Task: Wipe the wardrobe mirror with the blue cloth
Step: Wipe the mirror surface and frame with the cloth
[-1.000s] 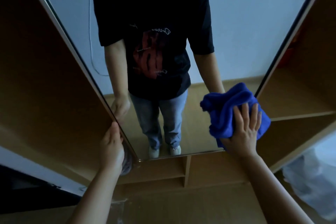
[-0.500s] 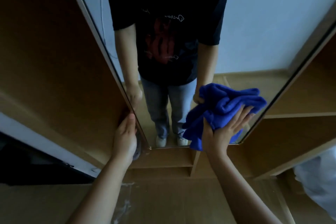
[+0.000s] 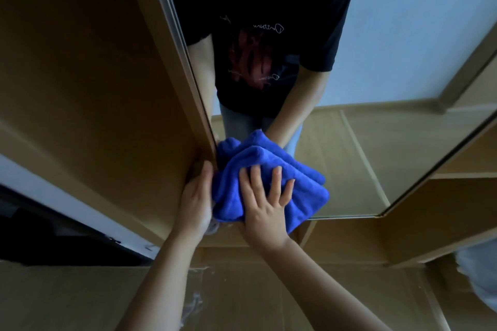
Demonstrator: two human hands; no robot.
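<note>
1. Cloth (image 3: 269,177): a bunched blue wad pressed flat against the mirror (image 3: 376,158), down in its lower left corner, just beside the door's left edge.
2. Nearest the viewer, the right hand (image 3: 265,207) lies on top of the cloth with fingers (image 3: 274,181) spread and fairly straight, pushing it onto the glass rather than clutching it.
3. The left hand (image 3: 196,201) is just beside the cloth, on the door edge (image 3: 188,80). Its fingers go round behind the edge, so I cannot tell how tightly they curl; it seems to steady the door.
4. Beyond the hands, the mirror runs long and narrow, up and away from them, and its unwiped width spreads to the right.
5. The cloth has nowhere to go leftward or lower. My guess is the next stroke must travel right along the bottom rim (image 3: 347,216) or up along the long axis, led by the right hand, which already has the cloth.
</note>
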